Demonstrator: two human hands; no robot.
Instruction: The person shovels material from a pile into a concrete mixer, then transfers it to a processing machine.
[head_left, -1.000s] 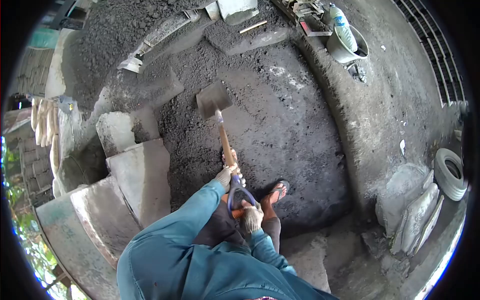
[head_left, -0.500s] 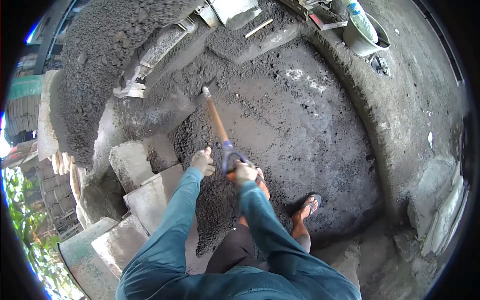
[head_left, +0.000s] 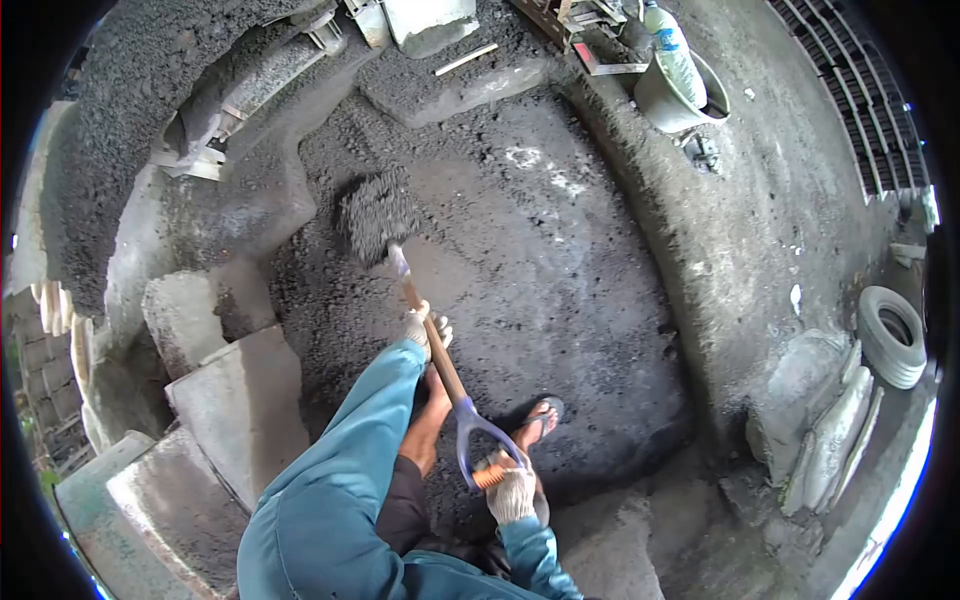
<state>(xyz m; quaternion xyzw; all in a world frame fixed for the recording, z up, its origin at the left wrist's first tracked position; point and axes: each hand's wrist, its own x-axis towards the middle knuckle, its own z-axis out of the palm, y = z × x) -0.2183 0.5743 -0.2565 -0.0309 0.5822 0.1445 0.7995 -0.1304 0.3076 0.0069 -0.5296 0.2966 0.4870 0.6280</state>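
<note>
The person stands on the dark, wet mix spread over the floor (head_left: pixel 560 270), bent over a shovel (head_left: pixel 452 383). The left hand (head_left: pixel 428 328), in a pale glove, is wrapped round the wooden shaft about halfway along, fingers curled tight against the wood. The right hand (head_left: pixel 512 492), gloved too, is closed round the orange grip inside the blue loop at the shovel's top end, fingers pressed together over it. The shovel slants away from the body, and its blade carries a heap of grey gravelly mix (head_left: pixel 376 213), near the left edge of the spread, just beside the concrete slabs (head_left: pixel 235 395) stacked there. A foot in a sandal (head_left: pixel 541 417) is planted on the mix next to the handle.

At the far edge of the floor sits a bucket (head_left: pixel 652 104) with a plastic bottle (head_left: pixel 672 52) standing in it. A thin wooden stick (head_left: pixel 465 59) lies on the dark heap to its left. Over at the right edge, a tyre (head_left: pixel 893 336) lies near some flat pale sacks (head_left: pixel 825 425).
</note>
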